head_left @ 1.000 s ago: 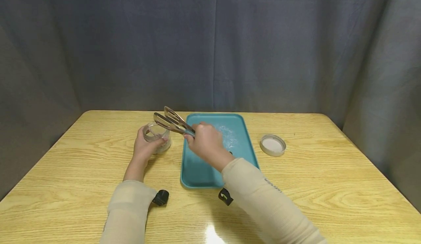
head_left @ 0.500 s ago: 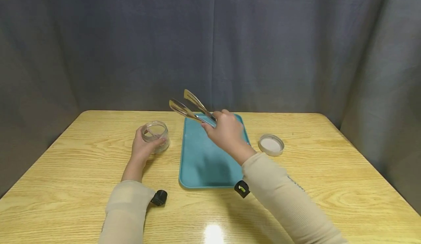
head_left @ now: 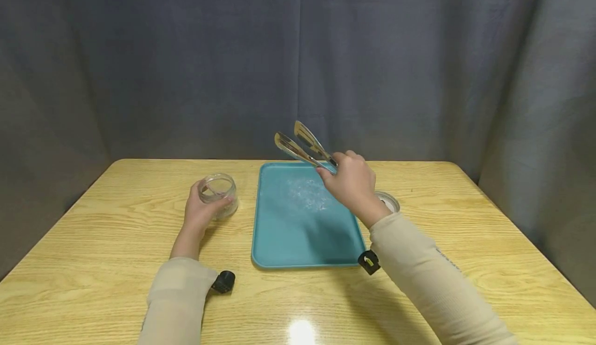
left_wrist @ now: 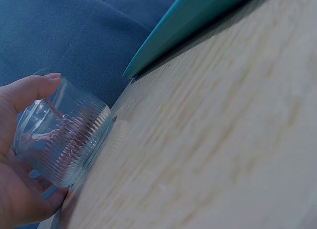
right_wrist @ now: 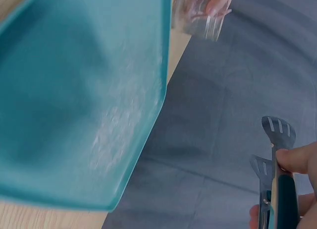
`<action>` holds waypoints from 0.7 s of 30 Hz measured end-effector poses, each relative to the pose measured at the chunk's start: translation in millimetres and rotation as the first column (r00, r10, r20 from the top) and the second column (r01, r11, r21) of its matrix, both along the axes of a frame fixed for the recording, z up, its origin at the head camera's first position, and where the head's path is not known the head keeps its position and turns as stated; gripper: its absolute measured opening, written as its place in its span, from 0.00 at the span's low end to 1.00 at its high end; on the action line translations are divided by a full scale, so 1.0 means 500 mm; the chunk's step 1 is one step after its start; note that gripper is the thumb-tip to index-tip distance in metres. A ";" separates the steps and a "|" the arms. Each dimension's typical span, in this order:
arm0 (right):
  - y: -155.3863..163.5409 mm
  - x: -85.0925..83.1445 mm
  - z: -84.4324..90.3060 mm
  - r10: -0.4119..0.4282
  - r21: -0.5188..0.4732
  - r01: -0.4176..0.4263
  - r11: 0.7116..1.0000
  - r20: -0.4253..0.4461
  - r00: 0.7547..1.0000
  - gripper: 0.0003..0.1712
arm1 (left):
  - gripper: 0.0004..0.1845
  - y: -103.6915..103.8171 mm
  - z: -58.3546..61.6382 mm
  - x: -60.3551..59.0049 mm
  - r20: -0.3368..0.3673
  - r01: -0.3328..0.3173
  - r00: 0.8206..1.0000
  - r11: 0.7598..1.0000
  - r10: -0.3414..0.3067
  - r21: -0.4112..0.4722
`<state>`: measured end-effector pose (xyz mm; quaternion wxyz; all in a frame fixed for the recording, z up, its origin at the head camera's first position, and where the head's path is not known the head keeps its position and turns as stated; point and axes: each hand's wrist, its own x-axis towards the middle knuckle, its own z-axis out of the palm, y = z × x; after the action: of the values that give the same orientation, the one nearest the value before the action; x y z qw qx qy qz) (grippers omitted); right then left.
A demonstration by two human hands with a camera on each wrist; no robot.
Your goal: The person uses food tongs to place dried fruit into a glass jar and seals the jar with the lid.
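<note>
Closest to the camera are the two beige sleeves (head_left: 179,296), each with a small black wrist camera, resting over the near part of the wooden table (head_left: 465,241).

A bit further in, the left hand (head_left: 197,213) is curled around a small ribbed glass jar (head_left: 219,194) that stands upright on the table, just left of the teal tray (head_left: 279,241). The wrist view shows the thumb over the jar's rim and the palm cupping its side, so it's a real grip, not just a touch.

The right hand (head_left: 351,184) is clenched on the handle end of a pair of metal tongs (head_left: 302,146), held up in the air over the tray's far right corner. The tongs' long axis runs up and to the left, away from the hand, with the two slotted tips slightly apart. The jar lies to the left and nearer, across the tray's width from the tips. The tray has a whitish smear on it, nothing else.

A round lid (head_left: 388,200) sits just right of the tray, partly hidden behind the right wrist. Plenty of open table on both sides and a grey curtain (head_left: 419,65) behind the far edge.
</note>
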<state>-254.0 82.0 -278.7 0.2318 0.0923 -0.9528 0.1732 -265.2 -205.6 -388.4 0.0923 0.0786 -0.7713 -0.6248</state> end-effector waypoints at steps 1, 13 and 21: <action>0.006 -0.001 0.001 -0.008 0.001 0.008 1.000 0.001 1.000 0.27 | 0.50 0.000 0.000 0.000 -0.001 0.001 1.000 1.000 -0.001 0.003; 0.081 -0.007 0.004 -0.089 -0.024 0.090 0.996 0.029 0.996 0.27 | 0.50 -0.003 -0.003 -0.006 0.001 0.001 1.000 1.000 -0.001 0.008; 0.132 -0.010 -0.002 -0.118 -0.035 0.119 0.992 0.032 0.992 0.28 | 0.50 -0.004 -0.007 -0.008 0.000 -0.004 1.000 1.000 0.004 0.000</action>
<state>-258.9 147.7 -279.8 0.2291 0.0285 -0.9566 0.1780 -269.0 -207.6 -391.8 0.0935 0.0802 -0.7711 -0.6247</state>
